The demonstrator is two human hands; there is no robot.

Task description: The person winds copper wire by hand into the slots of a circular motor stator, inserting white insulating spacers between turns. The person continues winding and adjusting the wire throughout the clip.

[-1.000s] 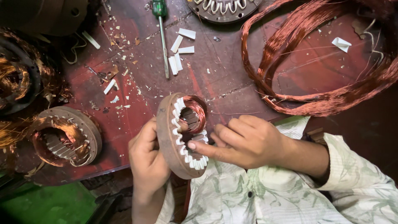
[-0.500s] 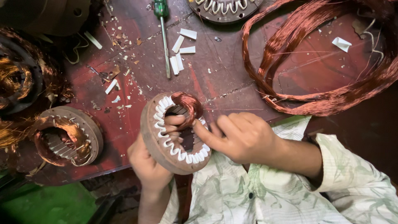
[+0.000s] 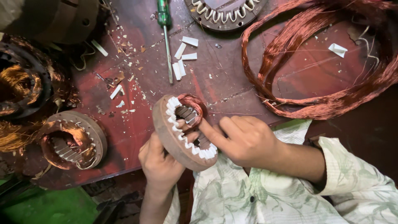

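Observation:
A round brown motor stator ring (image 3: 171, 139) with white paper slot liners sits tilted at the near edge of the red table (image 3: 232, 87). A small copper wire coil (image 3: 191, 103) lies in its upper slots. My left hand (image 3: 159, 164) grips the ring from below, thumb inside the bore. My right hand (image 3: 244, 139) rests against the ring's right side, its index finger pressing into the bore by the liners.
A large loop of copper wire (image 3: 315, 62) lies at the right. A green-handled screwdriver (image 3: 166, 37) and white paper strips (image 3: 182, 58) lie farther back. A wound stator (image 3: 70, 141) sits at the left, another stator (image 3: 224, 12) at the top, dark motor parts (image 3: 20, 83) far left.
The stator ring has been turned and tilted in my hands, from edge-on to a more open face. My right index finger has moved into the bore.

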